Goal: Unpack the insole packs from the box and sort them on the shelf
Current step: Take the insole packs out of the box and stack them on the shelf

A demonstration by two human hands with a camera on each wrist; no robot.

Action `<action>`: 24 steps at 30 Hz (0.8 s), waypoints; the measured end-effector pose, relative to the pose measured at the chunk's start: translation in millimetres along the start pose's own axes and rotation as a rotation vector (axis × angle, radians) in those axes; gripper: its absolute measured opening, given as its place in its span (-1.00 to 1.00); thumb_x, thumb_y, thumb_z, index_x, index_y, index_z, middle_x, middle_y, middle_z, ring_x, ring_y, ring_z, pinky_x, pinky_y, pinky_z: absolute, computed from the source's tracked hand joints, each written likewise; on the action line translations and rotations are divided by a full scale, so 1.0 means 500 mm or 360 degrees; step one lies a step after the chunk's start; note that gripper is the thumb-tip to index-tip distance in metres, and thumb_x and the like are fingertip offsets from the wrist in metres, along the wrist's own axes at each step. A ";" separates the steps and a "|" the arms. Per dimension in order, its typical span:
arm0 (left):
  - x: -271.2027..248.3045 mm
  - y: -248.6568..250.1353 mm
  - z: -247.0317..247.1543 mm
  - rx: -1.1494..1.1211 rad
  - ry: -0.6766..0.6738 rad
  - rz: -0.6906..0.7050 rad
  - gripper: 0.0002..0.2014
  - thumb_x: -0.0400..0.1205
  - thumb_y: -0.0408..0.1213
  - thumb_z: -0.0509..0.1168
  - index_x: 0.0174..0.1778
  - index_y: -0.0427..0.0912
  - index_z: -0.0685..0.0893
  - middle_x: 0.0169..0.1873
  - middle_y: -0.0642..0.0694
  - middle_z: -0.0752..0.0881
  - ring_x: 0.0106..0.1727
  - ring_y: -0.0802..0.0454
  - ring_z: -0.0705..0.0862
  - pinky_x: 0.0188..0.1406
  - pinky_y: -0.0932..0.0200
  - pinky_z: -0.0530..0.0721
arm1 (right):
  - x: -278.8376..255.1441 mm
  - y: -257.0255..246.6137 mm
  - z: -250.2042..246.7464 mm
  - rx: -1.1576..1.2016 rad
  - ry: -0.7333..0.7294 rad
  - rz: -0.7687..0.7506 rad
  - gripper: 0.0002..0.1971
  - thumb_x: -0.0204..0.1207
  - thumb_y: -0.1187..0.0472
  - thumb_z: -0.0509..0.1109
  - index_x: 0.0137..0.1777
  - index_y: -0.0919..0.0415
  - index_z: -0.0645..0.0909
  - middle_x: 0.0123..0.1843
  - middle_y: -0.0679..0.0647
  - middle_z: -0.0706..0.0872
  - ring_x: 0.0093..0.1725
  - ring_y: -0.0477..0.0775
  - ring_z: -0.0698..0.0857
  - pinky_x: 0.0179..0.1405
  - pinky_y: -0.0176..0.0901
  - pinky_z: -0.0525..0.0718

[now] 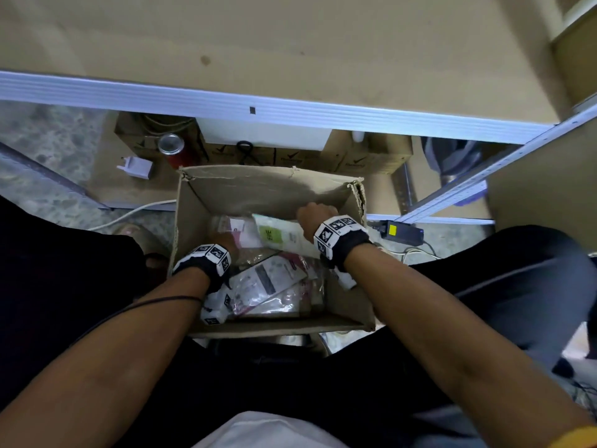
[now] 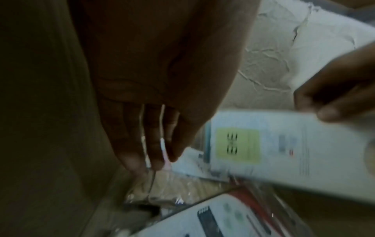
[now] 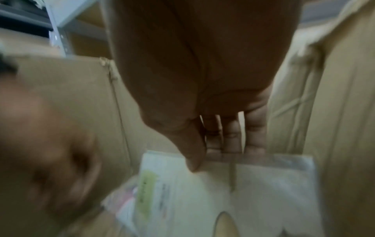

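An open cardboard box (image 1: 268, 177) stands on the floor between my knees, with several insole packs (image 1: 268, 286) lying in it. My right hand (image 1: 318, 215) pinches the top edge of a white insole pack with a green label (image 1: 277, 236) at the box's far right. In the right wrist view the thumb (image 3: 192, 158) lies on the front of this white pack (image 3: 233, 192) and the fingers are behind it. My left hand (image 1: 223, 242) reaches into the left side of the box. Its fingers (image 2: 150, 149) are straight and point down at clear-wrapped packs (image 2: 182, 189), holding nothing.
A shelf board (image 1: 290, 43) with a pale metal front rail (image 1: 258, 108) runs above the box. Under it lie a red can (image 1: 172, 148), a white plug (image 1: 137, 166), scissors (image 1: 245, 151) and brown cartons (image 1: 365, 156). A black power adapter (image 1: 402, 232) lies right of the box.
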State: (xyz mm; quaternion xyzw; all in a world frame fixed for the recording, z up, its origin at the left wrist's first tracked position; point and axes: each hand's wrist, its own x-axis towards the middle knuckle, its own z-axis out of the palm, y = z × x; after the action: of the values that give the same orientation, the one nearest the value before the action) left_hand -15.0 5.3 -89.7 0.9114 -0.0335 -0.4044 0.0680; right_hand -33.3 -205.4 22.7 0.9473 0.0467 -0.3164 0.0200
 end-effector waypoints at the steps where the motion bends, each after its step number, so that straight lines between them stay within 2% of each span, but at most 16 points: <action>1: -0.006 0.003 0.008 0.0068 -0.0081 0.0055 -0.65 0.71 -0.24 0.26 0.35 -0.36 0.67 0.36 -0.32 0.67 0.38 -0.24 0.66 0.33 0.04 0.61 | -0.006 0.007 -0.011 -0.0011 0.0028 0.0002 -0.71 0.60 0.35 0.29 0.27 0.28 0.68 0.30 0.25 0.70 0.28 0.33 0.71 0.07 0.11 0.64; 4: -0.016 0.019 0.035 0.0248 -0.0235 0.0212 -0.61 0.64 -0.14 0.38 0.34 -0.26 0.71 0.35 -0.27 0.69 0.35 -0.21 0.68 0.29 0.07 0.64 | -0.022 0.019 -0.052 -0.0074 0.0187 -0.0016 -0.74 0.59 0.36 0.29 0.22 0.29 0.69 0.24 0.23 0.73 0.22 0.32 0.73 -0.03 0.07 0.64; 9: -0.011 0.037 0.059 0.0353 -0.0163 0.0254 -0.52 0.59 -0.23 0.43 0.42 -0.29 0.60 0.40 -0.33 0.62 0.41 -0.27 0.63 0.36 -0.02 0.63 | -0.048 0.029 -0.091 -0.0026 0.0541 -0.0109 -0.68 0.58 0.39 0.29 0.33 0.29 0.53 0.25 0.23 0.66 0.19 0.31 0.69 -0.12 0.07 0.53; 12: -0.007 0.036 0.064 0.0340 -0.0201 0.0237 -0.49 0.58 -0.24 0.44 0.46 -0.26 0.56 0.42 -0.34 0.59 0.42 -0.26 0.62 0.30 0.03 0.63 | -0.053 0.034 -0.104 0.0017 0.0614 -0.0176 -0.64 0.59 0.36 0.30 0.38 0.26 0.48 0.19 0.18 0.63 0.12 0.25 0.67 -0.19 0.02 0.45; 15: 0.003 0.035 0.066 0.0308 -0.0193 0.0234 -0.46 0.58 -0.25 0.46 0.48 -0.27 0.54 0.44 -0.34 0.56 0.46 -0.27 0.57 0.36 0.00 0.60 | -0.057 0.035 -0.107 0.0127 0.0624 -0.0194 -0.65 0.61 0.34 0.30 0.39 0.23 0.49 0.10 0.12 0.60 0.02 0.19 0.64 -0.21 0.00 0.41; 18: 0.010 0.036 0.074 0.0309 -0.0201 0.0243 -0.46 0.57 -0.27 0.46 0.46 -0.29 0.55 0.43 -0.33 0.57 0.46 -0.27 0.57 0.37 -0.01 0.60 | -0.057 0.040 -0.106 0.0219 0.0602 -0.0173 -0.64 0.61 0.33 0.29 0.40 0.19 0.49 -0.05 0.03 0.46 -0.15 0.09 0.49 -0.25 0.00 0.41; 21: 0.013 0.043 0.079 0.0323 -0.0209 0.0242 -0.51 0.58 -0.32 0.45 0.44 -0.30 0.60 0.42 -0.31 0.62 0.43 -0.23 0.62 0.33 0.04 0.61 | -0.055 0.054 -0.105 0.0249 0.0552 -0.0127 -0.80 0.63 0.29 0.28 0.22 0.18 0.53 -0.09 0.00 0.45 -0.18 0.07 0.49 -0.27 0.00 0.43; 24: 0.013 0.047 0.080 0.0262 -0.0212 0.0307 -0.54 0.61 -0.29 0.44 0.43 -0.30 0.60 0.43 -0.30 0.61 0.45 -0.23 0.60 0.36 0.03 0.57 | -0.052 0.063 -0.102 0.0259 0.0537 -0.0098 -0.94 0.63 0.29 0.28 0.02 0.13 0.48 -0.10 0.01 0.47 -0.21 0.08 0.48 -0.29 -0.01 0.38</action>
State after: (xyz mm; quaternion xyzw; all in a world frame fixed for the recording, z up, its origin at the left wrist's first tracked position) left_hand -40.2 -22.5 -117.5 0.8776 -0.1585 -0.4515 0.0293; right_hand -20.2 -235.3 79.2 0.9835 0.0527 -0.1562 -0.0745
